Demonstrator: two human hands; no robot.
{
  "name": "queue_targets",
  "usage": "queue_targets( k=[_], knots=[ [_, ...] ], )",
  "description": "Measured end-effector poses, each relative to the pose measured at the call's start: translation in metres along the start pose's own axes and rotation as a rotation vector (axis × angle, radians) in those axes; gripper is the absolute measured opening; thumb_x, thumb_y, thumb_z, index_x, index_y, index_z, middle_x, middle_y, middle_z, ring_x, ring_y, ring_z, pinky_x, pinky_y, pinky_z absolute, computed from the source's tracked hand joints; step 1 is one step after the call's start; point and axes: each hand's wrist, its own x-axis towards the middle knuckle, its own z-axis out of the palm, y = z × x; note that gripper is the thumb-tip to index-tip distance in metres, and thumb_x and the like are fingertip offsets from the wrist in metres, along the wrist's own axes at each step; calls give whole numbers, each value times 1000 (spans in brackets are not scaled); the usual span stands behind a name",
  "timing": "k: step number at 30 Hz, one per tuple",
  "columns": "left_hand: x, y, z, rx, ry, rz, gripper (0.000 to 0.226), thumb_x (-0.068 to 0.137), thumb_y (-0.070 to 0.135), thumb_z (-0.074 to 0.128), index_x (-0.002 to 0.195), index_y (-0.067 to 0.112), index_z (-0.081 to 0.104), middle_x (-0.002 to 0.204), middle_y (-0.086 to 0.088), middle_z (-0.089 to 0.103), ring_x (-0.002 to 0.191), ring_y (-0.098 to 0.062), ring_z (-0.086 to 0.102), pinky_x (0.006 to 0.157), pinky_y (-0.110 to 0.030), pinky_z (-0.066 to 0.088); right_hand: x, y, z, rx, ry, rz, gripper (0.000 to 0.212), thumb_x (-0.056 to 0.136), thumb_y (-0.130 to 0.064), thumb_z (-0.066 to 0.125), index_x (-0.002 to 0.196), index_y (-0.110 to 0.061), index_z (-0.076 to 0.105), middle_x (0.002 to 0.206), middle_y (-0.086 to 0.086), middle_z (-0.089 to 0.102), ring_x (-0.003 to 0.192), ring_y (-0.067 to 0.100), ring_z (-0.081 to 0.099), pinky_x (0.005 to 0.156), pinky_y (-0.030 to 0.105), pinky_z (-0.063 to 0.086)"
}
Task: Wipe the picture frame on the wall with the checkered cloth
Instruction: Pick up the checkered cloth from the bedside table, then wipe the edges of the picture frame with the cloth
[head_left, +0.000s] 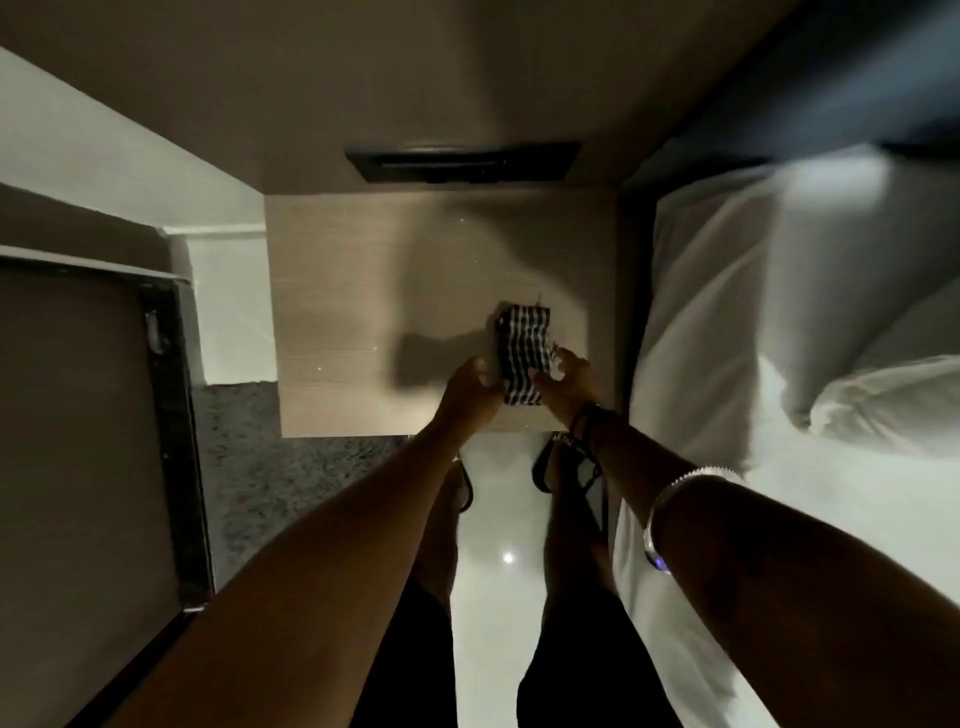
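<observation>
Checkered cloth (522, 353): folded, lying on nightstand (353, 312)
left hand (470, 387): fingers curled, touching cloth's left edge
right hand (569, 382): half-open, fingers on cloth's right edge

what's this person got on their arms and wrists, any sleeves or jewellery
No sleeves: both forearms are bare to the edge of the picture. The left hand and its wrist carry nothing. By the right hand, dark cords circle the wrist, and a pale beaded band sits further up that forearm.

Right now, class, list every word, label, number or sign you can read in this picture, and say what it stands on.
None can be read.
The checkered cloth on the bedside table shows only its pattern, no lettering.
The dark frame on the wall is seen edge-on and blurred; no text shows.
</observation>
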Motion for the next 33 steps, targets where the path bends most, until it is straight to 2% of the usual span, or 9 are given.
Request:
queue_targets(
  k=[2, 6, 11, 13, 17, 22, 26, 30, 33],
  knots=[
    [24, 6, 11, -103, -30, -17, 47, 87, 22, 61, 128, 2, 50, 112, -8, 61, 98, -21, 61, 71, -27, 53, 23, 2, 3, 24, 0, 42, 61, 88, -28, 62, 143, -12, 43, 143, 16, 51, 126, 35, 54, 94, 37, 50],
    [62, 9, 29, -247, -25, -94, 43, 88, 16, 61, 127, 0, 52, 124, -19, 63, 114, -33, 62, 94, -43, 54, 58, 10, 14, 32, 0, 71, 44, 83, -24, 65, 124, -12, 58, 122, 13, 65, 108, 32, 64, 78, 33, 51],
    [69, 4, 36, -383, -103, -135, 38, 89, 3, 60, 127, -1, 57, 129, -24, 61, 120, -37, 59, 103, -49, 48, 65, 13, 17, 195, -41, 104, 47, 83, -11, 69, 128, -9, 57, 128, 13, 64, 117, 30, 60, 91, 31, 50],
    [59, 4, 32, -415, -163, -135, 44, 88, -1, 58, 132, 2, 53, 134, -23, 58, 123, -36, 56, 106, -49, 45, 57, 12, 11, 247, -145, 160, 46, 84, -9, 70, 128, -5, 57, 130, 18, 62, 119, 34, 59, 99, 40, 51],
    [28, 21, 7, -544, -324, -116, 49, 92, 0, 52, 140, 4, 45, 139, -21, 54, 129, -35, 51, 111, -51, 40, 23, -7, -18, 400, -305, 206, 29, 88, -13, 69, 116, -11, 61, 125, 13, 63, 112, 31, 60, 85, 43, 52],
    [-31, 76, -42, -678, -506, -13, 41, 93, 3, 53, 133, 10, 50, 137, -13, 57, 120, -27, 60, 100, -39, 51, -36, -56, -74, 535, -490, 104, 42, 91, -30, 64, 129, -14, 58, 131, 6, 61, 121, 25, 57, 95, 39, 48],
    [-95, 148, -80, -620, -588, 110, 37, 93, 4, 53, 128, 15, 55, 125, -6, 66, 112, -21, 65, 89, -35, 57, -93, -101, -131, 860, -663, -11, 38, 92, -18, 55, 130, -11, 57, 117, 12, 72, 106, 27, 70, 84, 40, 58],
    [-174, 224, -113, -420, -436, 250, 32, 94, 7, 55, 124, 16, 57, 129, -10, 64, 113, -25, 63, 96, -43, 53, -166, -155, -192, 954, -536, -228, 29, 95, 1, 44, 117, -10, 61, 102, 10, 78, 94, 25, 75, 74, 38, 61],
    [-227, 269, -126, -218, -358, 366, 28, 94, 11, 57, 120, 20, 58, 109, 0, 70, 89, -11, 68, 72, -32, 57, -215, -182, -238, 907, -440, -307, 33, 94, 6, 42, 119, -7, 59, 98, 8, 79, 89, 23, 76, 71, 36, 61]
  ],
)
